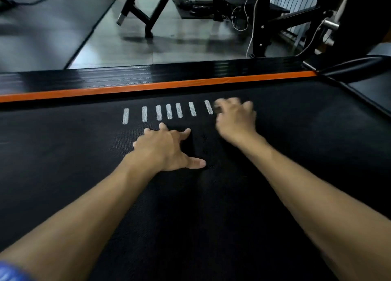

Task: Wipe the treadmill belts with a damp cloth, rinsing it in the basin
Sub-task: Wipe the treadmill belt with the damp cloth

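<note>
Both my arms reach forward over the treadmill belt [74,158]. My left hand [167,149] rests on the belt, just behind a row of markings [169,111]. My right hand [234,120] lies to its right, farther forward, at the row's right end. Beyond the belt runs the side rail [148,77], then floor [169,45] with a bench frame [143,10] standing on it.

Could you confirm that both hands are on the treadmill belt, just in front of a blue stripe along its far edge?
Not quite: the head view shows the stripe is orange, not blue. The rest holds: the left hand and right hand are on the treadmill belt, in front of that far edge.
</note>
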Demonstrator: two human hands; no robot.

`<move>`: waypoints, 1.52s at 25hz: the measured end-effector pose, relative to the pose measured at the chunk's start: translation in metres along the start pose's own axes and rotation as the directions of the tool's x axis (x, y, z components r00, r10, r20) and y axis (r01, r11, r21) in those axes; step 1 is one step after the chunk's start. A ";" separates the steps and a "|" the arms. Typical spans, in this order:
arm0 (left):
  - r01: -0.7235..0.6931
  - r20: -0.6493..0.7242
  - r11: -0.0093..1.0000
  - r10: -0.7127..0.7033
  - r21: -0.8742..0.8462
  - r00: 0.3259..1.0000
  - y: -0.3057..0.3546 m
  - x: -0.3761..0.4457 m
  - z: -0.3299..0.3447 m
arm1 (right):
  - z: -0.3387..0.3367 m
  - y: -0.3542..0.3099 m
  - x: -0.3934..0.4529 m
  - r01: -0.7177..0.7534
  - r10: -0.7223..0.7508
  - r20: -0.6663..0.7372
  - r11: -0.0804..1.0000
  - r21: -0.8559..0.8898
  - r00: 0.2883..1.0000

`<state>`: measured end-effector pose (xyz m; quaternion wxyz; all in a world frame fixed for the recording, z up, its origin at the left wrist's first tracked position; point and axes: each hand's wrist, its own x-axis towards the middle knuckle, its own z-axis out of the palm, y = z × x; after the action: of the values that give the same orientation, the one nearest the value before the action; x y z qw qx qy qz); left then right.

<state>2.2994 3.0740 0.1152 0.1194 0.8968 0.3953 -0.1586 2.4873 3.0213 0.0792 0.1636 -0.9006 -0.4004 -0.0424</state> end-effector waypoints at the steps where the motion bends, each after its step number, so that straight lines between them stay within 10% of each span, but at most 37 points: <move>1: -0.002 -0.011 1.000 0.003 0.002 1.000 0.000 0.000 0.002 | 0.011 -0.018 -0.009 0.221 -0.224 0.046 0.973 0.071 0.973; 4: -0.004 -0.033 1.000 0.004 0.012 0.999 -0.002 0.000 0.005 | 0.007 -0.006 0.010 0.566 -0.588 0.139 0.807 0.172 0.797; 7: -0.011 -0.017 1.000 0.011 -0.008 1.000 -0.002 0.000 0.005 | -0.006 0.047 0.058 0.197 -0.196 0.050 0.980 -0.023 0.979; 9: -0.017 -0.017 1.000 0.017 0.013 1.000 -0.001 0.001 0.004 | -0.016 0.065 0.071 -0.228 0.229 -0.010 0.973 0.039 0.973; 11: -0.020 -0.012 1.000 0.020 0.016 1.000 -0.001 0.003 0.002 | -0.010 0.040 0.077 -0.337 0.338 -0.045 0.941 0.016 0.940; 18: -0.041 -0.013 0.997 0.042 0.066 0.999 -0.001 0.002 0.001 | 0.014 -0.036 0.060 0.331 -0.360 0.135 0.923 0.197 0.923; 23: -0.040 -0.010 0.998 0.041 0.042 0.999 -0.002 0.003 -0.001 | -0.003 0.021 0.067 -0.104 0.103 0.013 0.994 0.029 0.995; 27: -0.054 -0.047 0.997 0.056 0.047 0.997 -0.004 -0.001 -0.006 | 0.004 0.000 0.038 0.139 -0.153 0.097 0.981 0.135 0.983; 34: -0.107 -0.001 0.994 0.107 -0.006 0.994 -0.023 -0.008 -0.017 | -0.027 0.031 -0.048 0.564 -0.724 0.234 0.664 0.491 0.649; 38: -0.080 0.019 0.993 0.082 -0.083 0.996 -0.022 -0.004 -0.014 | -0.033 0.078 -0.002 0.096 -0.139 0.141 0.956 0.278 0.980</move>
<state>2.2832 3.0908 0.1275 0.1670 0.9046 0.3635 -0.1471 2.5452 2.9605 0.0901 0.2494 -0.8450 -0.4671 0.0750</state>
